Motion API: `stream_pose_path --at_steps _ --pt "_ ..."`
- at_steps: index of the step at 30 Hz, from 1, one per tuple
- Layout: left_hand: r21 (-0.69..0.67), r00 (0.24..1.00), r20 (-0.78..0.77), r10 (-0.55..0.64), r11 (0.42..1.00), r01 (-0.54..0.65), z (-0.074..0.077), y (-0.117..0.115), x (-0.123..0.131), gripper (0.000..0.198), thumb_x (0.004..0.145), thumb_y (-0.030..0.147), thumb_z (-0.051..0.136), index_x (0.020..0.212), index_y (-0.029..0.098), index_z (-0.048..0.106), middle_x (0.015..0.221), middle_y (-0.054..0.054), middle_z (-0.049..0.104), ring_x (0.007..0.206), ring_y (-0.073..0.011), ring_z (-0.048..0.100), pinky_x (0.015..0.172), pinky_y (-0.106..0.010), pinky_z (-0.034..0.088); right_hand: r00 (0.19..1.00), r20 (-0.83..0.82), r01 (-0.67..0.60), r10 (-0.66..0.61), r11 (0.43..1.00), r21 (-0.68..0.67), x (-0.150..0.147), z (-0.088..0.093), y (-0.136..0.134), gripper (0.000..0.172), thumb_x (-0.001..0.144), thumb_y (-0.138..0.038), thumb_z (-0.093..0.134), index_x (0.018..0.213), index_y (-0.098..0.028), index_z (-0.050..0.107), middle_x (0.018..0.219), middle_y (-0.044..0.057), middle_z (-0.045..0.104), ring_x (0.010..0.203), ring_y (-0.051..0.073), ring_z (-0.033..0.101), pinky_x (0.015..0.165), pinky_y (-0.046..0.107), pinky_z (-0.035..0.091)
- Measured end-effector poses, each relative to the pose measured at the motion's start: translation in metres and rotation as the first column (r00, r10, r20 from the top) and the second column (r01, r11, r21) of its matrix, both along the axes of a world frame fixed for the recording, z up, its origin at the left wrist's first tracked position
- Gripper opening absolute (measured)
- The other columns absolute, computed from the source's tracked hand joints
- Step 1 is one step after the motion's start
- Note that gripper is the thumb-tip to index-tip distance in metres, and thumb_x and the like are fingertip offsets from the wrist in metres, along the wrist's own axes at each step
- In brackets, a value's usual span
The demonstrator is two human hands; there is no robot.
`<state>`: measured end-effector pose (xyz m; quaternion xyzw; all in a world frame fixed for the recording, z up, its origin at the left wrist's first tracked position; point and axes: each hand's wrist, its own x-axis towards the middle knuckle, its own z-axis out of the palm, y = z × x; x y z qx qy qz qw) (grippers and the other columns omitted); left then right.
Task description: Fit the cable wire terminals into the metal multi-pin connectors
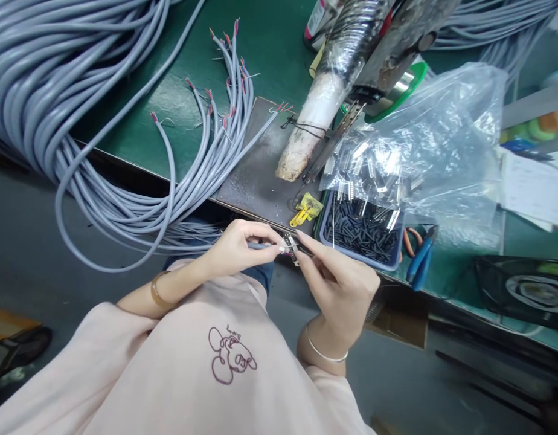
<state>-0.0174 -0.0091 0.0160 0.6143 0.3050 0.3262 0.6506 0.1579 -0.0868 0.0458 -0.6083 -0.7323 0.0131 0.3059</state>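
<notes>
My left hand [243, 244] is closed, with thumb and fingertips pinching the end of a grey cable [258, 245] in front of my body. Thin coloured wires show at its tip. Right beside those fingertips is a small metal connector [290, 249] with a row of holes. From the other side my right hand [340, 275] pinches at this connector with thumb and forefinger. A thin dark piece shows between the right fingers, too small to make out clearly. A yellow clip-like piece [305, 210] lies on the dark board just beyond the hands.
A blue box [327, 232] of short black tubes stands at the table edge, with a clear bag [446, 145] of connectors over it. Blue-handled pliers [421, 260] lie right. A wrapped pipe [310, 121] reaches down overhead. Grey cable bundles [102, 78] fill the left.
</notes>
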Motion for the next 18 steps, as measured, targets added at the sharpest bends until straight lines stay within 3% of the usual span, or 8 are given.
stream_pose_path --at_steps 4,7,10,13,15,18 --pt "-0.041 0.999 -0.035 0.005 0.999 -0.007 0.002 0.0 0.0 0.008 0.075 0.016 0.068 0.071 0.014 0.075 0.066 -0.001 0.07 0.059 -0.0097 0.057 0.058 -0.02 0.045 0.989 0.102 -0.102 0.103 0.995 -0.016 -0.003 0.0 0.0 0.011 0.097 -0.022 0.063 0.099 -0.021 0.074 0.076 -0.001 0.077 0.056 0.008 0.065 0.059 0.021 0.047" --pt "-0.132 0.998 -0.004 -0.059 0.99 0.058 0.002 -0.001 0.002 0.01 0.079 0.022 0.069 0.076 0.014 0.074 0.066 -0.001 0.068 0.052 -0.0071 0.051 0.049 -0.018 0.042 0.997 0.051 -0.066 0.066 0.998 -0.008 -0.002 -0.002 0.001 0.013 0.097 -0.022 0.063 0.089 -0.021 0.072 0.074 -0.002 0.077 0.055 0.008 0.065 0.057 0.021 0.046" --pt "-0.196 0.992 0.046 -0.116 0.973 0.122 0.005 -0.001 0.005 0.014 0.083 0.026 0.068 0.083 0.013 0.075 0.071 -0.003 0.07 0.047 -0.006 0.049 0.043 -0.017 0.04 0.99 -0.048 0.135 -0.131 0.988 0.078 0.014 -0.005 0.003 0.017 0.096 -0.026 0.063 0.084 -0.024 0.073 0.07 -0.003 0.074 0.053 0.01 0.062 0.052 0.023 0.043" --pt "-0.13 0.984 0.081 -0.158 0.977 0.168 0.011 0.001 0.009 0.011 0.082 0.021 0.069 0.078 0.013 0.075 0.071 -0.005 0.073 0.057 -0.0096 0.059 0.052 -0.019 0.048 0.924 -0.085 0.383 -0.373 0.91 0.157 0.047 -0.011 0.014 0.021 0.094 -0.034 0.065 0.079 -0.022 0.073 0.068 -0.001 0.072 0.054 0.012 0.06 0.053 0.026 0.042" --pt "-0.068 0.978 0.097 -0.183 0.979 0.19 0.014 0.002 0.012 0.009 0.08 0.016 0.069 0.074 0.014 0.075 0.072 -0.005 0.074 0.065 -0.0117 0.064 0.06 -0.02 0.051 0.91 0.018 0.41 -0.414 0.907 0.099 0.072 -0.018 0.025 0.024 0.091 -0.038 0.067 0.074 -0.021 0.072 0.067 0.0 0.07 0.058 0.014 0.059 0.059 0.028 0.043" --pt "-0.06 0.984 0.113 -0.138 0.988 0.145 0.011 0.005 0.017 0.008 0.077 0.015 0.069 0.072 0.014 0.076 0.072 -0.003 0.073 0.064 -0.0102 0.062 0.06 -0.019 0.048 0.899 0.09 0.432 -0.428 0.902 -0.021 0.099 -0.029 0.041 0.025 0.088 -0.039 0.067 0.073 -0.02 0.07 0.07 0.003 0.069 0.061 0.016 0.057 0.062 0.03 0.041"
